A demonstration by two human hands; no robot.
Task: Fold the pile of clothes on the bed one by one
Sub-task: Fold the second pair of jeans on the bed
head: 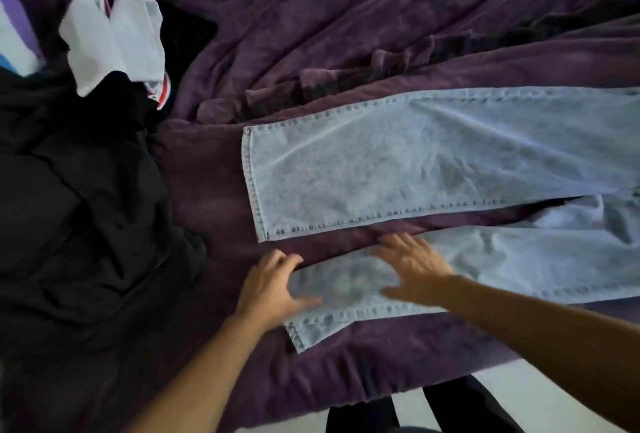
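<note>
2 hands on light blue jeans [433, 162] spread on a purple blanket [381, 16].

The right hand [412, 266] lies flat, fingers spread, on the near leg. The left hand [273, 283] rests on that leg's hem end with its thumb out; it is blurred, but seems to be pressing, not pinching. A pile of black clothes [86, 207] lies to the left, a white garment [114, 41] on top.

We lose the jeans [433, 162] past the right edge, so we do not see their waist. The left hand [273, 288] is blurred and covers the near leg's hem corner; we cannot tell whether it grips the denim. The black pile [79, 217] runs off the left edge and hides the lower part of the white garment [114, 41].
</note>
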